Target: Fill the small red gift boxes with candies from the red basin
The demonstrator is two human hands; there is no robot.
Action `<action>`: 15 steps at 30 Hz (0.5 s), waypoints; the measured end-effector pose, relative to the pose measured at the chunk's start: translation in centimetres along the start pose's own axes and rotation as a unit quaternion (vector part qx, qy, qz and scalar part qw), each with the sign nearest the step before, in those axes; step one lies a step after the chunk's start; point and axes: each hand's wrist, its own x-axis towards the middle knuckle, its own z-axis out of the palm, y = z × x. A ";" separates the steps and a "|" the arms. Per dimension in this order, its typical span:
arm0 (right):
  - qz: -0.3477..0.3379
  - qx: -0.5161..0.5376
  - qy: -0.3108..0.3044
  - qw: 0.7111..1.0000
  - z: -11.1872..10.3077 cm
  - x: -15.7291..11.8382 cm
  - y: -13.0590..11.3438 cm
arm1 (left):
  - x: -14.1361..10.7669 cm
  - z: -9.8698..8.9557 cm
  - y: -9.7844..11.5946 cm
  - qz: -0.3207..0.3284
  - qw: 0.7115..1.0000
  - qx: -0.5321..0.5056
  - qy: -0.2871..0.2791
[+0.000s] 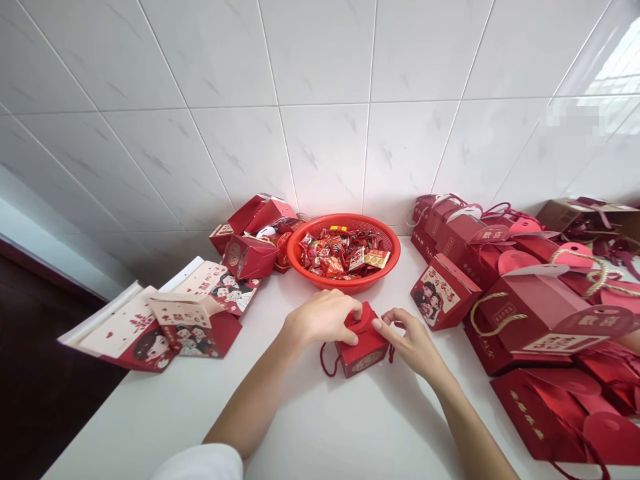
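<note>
In the head view a small red gift box (363, 357) stands on the white table in front of me, a dark red cord handle (329, 361) looping out at its left end. My left hand (325, 319) is closed over the top of the box, thumb at the front and fingers bent behind the flaps. At the right end, my right hand (407, 337) has its thumb and bent fingertips at the box's upper edge, beside the other cord end. Just behind sits a red plastic basket (345, 287) holding wrapped candies (335, 253).
Several red gift boxes with cords (540, 313) crowd the right side. A single printed box (445, 293) stands nearer the middle. Printed paper bags (145, 327) and more red boxes (250, 257) occupy the left. A tiled wall (325, 153) closes off the back.
</note>
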 end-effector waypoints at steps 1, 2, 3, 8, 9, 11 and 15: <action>0.011 0.031 -0.001 0.999 0.0 0.0 0.0 | -0.1 0.0 0.0 -0.008 1.000 0.002 0.002; 0.027 0.064 -0.010 0.998 0.0 0.1 0.0 | -0.1 -0.1 -0.1 -0.015 1.000 0.000 0.003; 0.045 0.097 -0.020 0.994 0.0 0.1 -0.1 | -0.2 -0.1 -0.2 -0.023 1.000 -0.005 0.002; 0.081 0.248 -0.028 0.965 -0.1 -0.3 -0.8 | 0.0 -0.1 -1.5 -0.053 0.997 -0.046 -0.023; 0.083 0.281 -0.032 0.956 -0.2 -0.4 -1.0 | 0.2 -0.1 -1.8 -0.052 0.997 -0.051 -0.030; 0.089 0.341 -0.039 0.935 -0.5 -0.8 -1.7 | 0.7 -0.2 -2.3 -0.038 0.997 -0.057 -0.043; 0.050 0.388 0.000 0.920 -1.3 -1.5 -3.5 | 1.8 -0.2 -2.8 -0.012 0.995 -0.070 -0.072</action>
